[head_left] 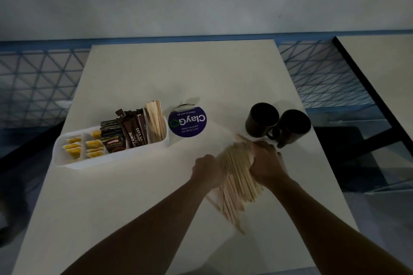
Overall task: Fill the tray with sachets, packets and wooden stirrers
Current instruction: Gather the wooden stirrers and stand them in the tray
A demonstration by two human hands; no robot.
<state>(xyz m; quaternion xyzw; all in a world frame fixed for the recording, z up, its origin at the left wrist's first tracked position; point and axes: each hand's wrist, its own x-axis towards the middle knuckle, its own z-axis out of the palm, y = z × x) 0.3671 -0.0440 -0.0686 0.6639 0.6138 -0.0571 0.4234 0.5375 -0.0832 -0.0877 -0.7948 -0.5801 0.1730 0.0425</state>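
A white divided tray (67, 161) lies at the table's left. It holds yellow sachets (73, 147), dark coffee packets (112, 140), brown stick packets (134, 134) and upright wooden stirrers (156, 123) at its right end. To the tray's right, a thick bundle of wooden stirrers (237, 181) is held slanted above the table. My left hand (206, 169) grips the bundle from the left side, and my right hand (267, 165) grips it from the right.
A round purple ClayGo sign (187, 121) stands just right of the tray. Two dark mugs (262, 121) (292, 127) stand side by side behind my right hand. A second table (391, 69) is at the far right, across a gap.
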